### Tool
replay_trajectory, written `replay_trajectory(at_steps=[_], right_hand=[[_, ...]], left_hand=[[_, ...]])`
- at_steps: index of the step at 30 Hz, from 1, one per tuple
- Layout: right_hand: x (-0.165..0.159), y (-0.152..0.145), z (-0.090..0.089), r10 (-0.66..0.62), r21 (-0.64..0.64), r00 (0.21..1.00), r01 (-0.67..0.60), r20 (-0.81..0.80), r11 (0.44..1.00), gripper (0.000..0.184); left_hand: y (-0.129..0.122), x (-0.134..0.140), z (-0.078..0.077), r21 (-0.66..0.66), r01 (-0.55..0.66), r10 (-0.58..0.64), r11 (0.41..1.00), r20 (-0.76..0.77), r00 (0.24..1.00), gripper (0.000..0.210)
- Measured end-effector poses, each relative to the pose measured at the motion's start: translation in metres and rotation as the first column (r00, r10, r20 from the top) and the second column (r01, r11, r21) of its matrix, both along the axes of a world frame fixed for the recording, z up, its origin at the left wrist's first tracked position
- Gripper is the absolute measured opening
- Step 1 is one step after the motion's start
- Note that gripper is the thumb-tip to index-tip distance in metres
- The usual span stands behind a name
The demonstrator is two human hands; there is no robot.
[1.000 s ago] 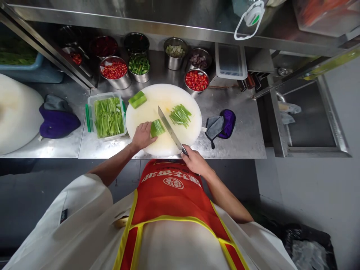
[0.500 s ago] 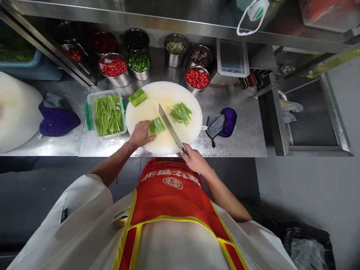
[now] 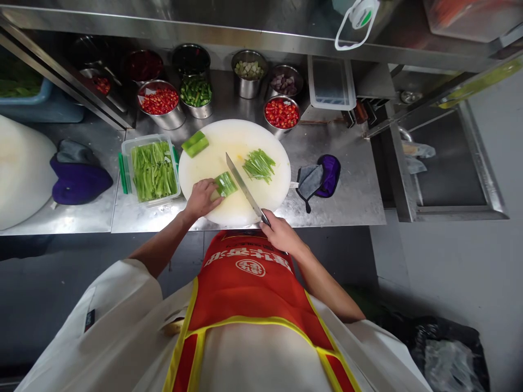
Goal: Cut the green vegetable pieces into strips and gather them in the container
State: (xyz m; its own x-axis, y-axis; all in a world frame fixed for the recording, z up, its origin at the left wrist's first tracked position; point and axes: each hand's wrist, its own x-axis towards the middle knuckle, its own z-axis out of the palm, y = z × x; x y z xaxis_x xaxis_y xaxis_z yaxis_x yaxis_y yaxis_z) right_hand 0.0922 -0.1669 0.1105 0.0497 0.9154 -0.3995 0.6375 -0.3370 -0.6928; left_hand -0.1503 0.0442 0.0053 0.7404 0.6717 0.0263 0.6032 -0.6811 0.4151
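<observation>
My right hand (image 3: 281, 233) is wrapped round the handle of a long kitchen knife (image 3: 245, 189). The blade slants up and left across a round white cutting board (image 3: 229, 215). With bent fingers, my left hand (image 3: 202, 197) presses a piece of what looks like green pepper (image 3: 225, 184) to the board, just left of the blade. Thin green strips (image 3: 259, 165) lie in a loose heap right of the knife. Another green pepper piece (image 3: 195, 144) rests near the board's upper left edge. A clear plastic box (image 3: 126, 146) full of green strips stands left of the board.
Behind the board stand steel pots of chopped red chillies (image 3: 159, 101), green chillies (image 3: 196, 91) and other diced pieces. A purple and grey cloth item (image 3: 328, 175) lies at right; a similar purple one (image 3: 81, 182) lies at left. A steel shelf (image 3: 245, 35) runs overhead.
The whole view has shifted slightly, moving the counter a little left in the picture. Both hands, the knife and the green pieces keep nearly the same places on the board.
</observation>
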Motion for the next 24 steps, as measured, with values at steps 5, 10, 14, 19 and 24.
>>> replay_trajectory(at_steps=[5, 10, 14, 19, 24], right_hand=[[-0.001, 0.000, 0.004, 0.021, 0.010, 0.999, -0.021, 0.038, 1.000, 0.042], [-0.003, 0.001, 0.006, 0.038, -0.033, 0.996, -0.036, 0.075, 0.999, 0.043], [-0.004, 0.003, 0.012, 0.058, -0.056, 0.990, -0.051, 0.132, 0.997, 0.040], [-0.005, 0.007, 0.028, 0.112, -0.051, 0.982, -0.105, 0.151, 0.993, 0.036], [-0.006, 0.009, 0.039, 0.163, -0.061, 0.970, -0.154, 0.182, 0.986, 0.033]], left_hand=[[0.004, -0.001, -0.001, 0.001, 0.016, -0.016, 1.000, -0.007, 1.000, 0.046], [0.019, 0.006, 0.009, 0.003, 0.090, -0.090, 0.996, -0.005, 0.996, 0.042], [0.044, 0.024, 0.020, -0.087, 0.361, -0.363, 0.928, -0.003, 0.932, 0.041], [0.069, 0.036, 0.027, -0.184, 0.531, -0.546, 0.827, -0.036, 0.837, 0.041], [0.074, 0.037, 0.024, -0.206, 0.548, -0.569, 0.811, -0.059, 0.820, 0.042]])
